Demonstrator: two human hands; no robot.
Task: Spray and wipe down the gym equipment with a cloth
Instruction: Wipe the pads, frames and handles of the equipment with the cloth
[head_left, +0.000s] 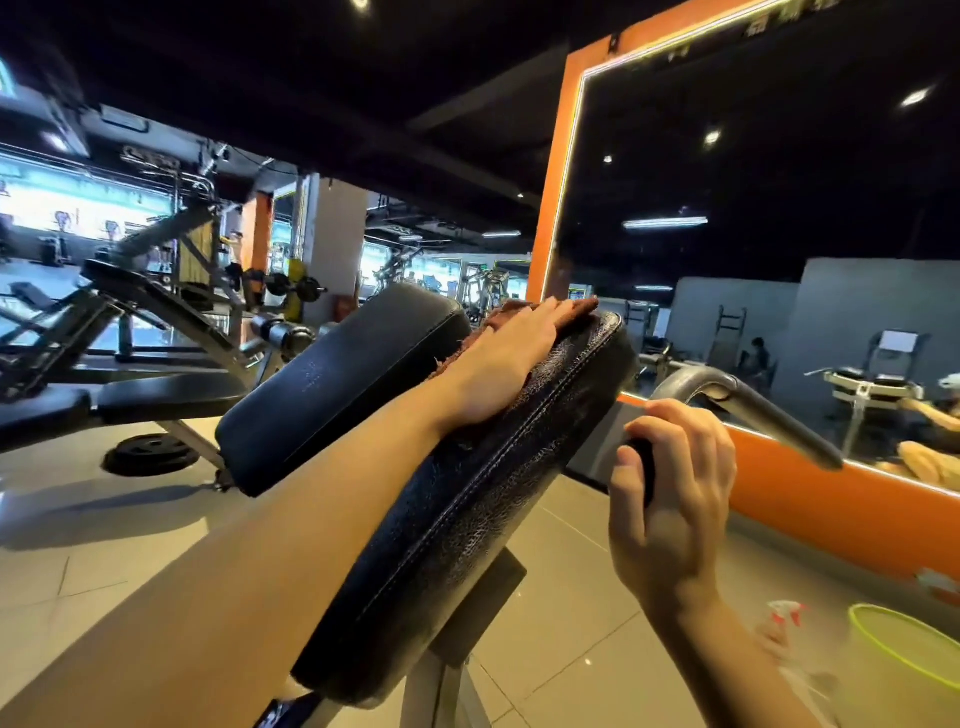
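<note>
A worn black padded cushion (467, 525) of a gym machine slopes up from bottom centre toward the mirror. My left hand (511, 358) lies flat with straight fingers on a brown cloth (582, 307), pressing it onto the upper end of the pad. A second black pad (337, 379) sits beside it on the left. My right hand (670, 499) grips the black handle end of a grey metal bar (753, 405) to the right of the pad. A spray bottle with a red trigger (787, 616) stands blurred on the floor at lower right.
A mirror with an orange frame (553, 171) fills the right side. A yellow-green basin (906, 657) sits on the floor at lower right. Benches, a weight plate (150, 453) and other machines stand to the left on the tiled floor.
</note>
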